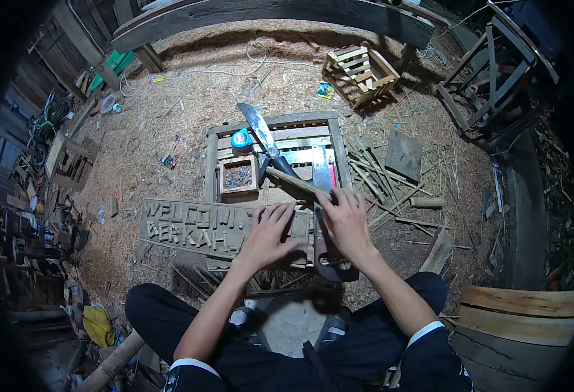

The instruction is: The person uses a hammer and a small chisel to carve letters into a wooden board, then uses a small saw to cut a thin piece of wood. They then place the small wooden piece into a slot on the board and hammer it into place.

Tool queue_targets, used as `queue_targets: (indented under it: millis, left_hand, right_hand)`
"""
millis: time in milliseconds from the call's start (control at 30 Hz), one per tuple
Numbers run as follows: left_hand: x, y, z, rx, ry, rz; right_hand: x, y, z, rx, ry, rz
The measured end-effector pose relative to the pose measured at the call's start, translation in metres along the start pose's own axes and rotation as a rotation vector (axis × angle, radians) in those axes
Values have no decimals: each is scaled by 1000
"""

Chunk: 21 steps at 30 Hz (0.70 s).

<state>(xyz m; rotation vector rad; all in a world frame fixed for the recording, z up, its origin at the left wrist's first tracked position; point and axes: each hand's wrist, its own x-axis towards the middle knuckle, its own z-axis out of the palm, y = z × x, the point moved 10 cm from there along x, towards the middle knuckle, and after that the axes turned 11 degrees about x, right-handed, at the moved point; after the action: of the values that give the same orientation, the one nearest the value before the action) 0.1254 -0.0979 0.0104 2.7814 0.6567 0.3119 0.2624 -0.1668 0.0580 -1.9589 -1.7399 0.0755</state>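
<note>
My left hand (267, 236) lies palm down with its fingers apart on a wooden sign board (189, 225). Raised letters on the board read "WELCOM" and "BERKAH", and the hand covers part of it. Just right of that, my right hand (347, 225) has bent fingers around the near end of a thin wooden strip (297, 180). Below that hand lies a handsaw (322, 171), its dark handle toward me. A machete (259, 127) with a black handle lies beyond the strip. To its left are a blue tape measure (241, 140) and a small wooden box (238, 175) of nails.
These things rest on a low slatted wooden table (213, 163). A slatted crate (360, 75) stands at the back right. Scattered sticks and a flat board (403, 155) lie right of the table. Sawdust covers the ground, and a long beam (274, 21) crosses the back.
</note>
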Motion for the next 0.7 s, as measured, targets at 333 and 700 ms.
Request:
queue_targets:
  millis: [333,700]
  left_hand:
    - [-2,-18,-14,-59,72,-114]
    - [-8,-37,-53,-234,264,-213]
  right_hand:
    - [46,0,64,-104,-147,-23]
    - [18,-102,-46,206,302,-594]
